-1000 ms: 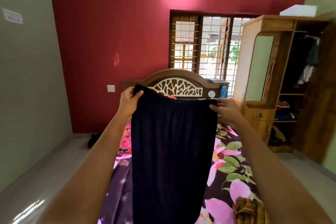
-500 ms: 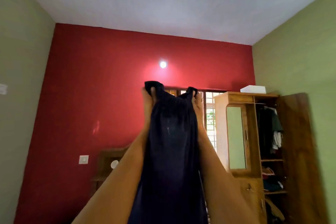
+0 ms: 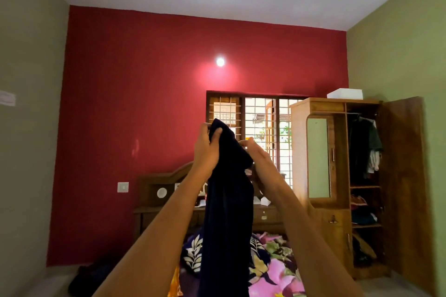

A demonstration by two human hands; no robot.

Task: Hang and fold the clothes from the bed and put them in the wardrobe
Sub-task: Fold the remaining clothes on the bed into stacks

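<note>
The left hand (image 3: pixel 205 149) and right hand (image 3: pixel 261 164) clutch the top edge of the dark garment (image 3: pixel 226 212), which looks soft, light and best held there.

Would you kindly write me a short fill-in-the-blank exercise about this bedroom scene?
The left hand and right hand hold a dark garment up over the floral-sheeted ____.
The wardrobe door stands ____.
A white box sits on top of the ____.
Missing words: bed; open; wardrobe.
</note>
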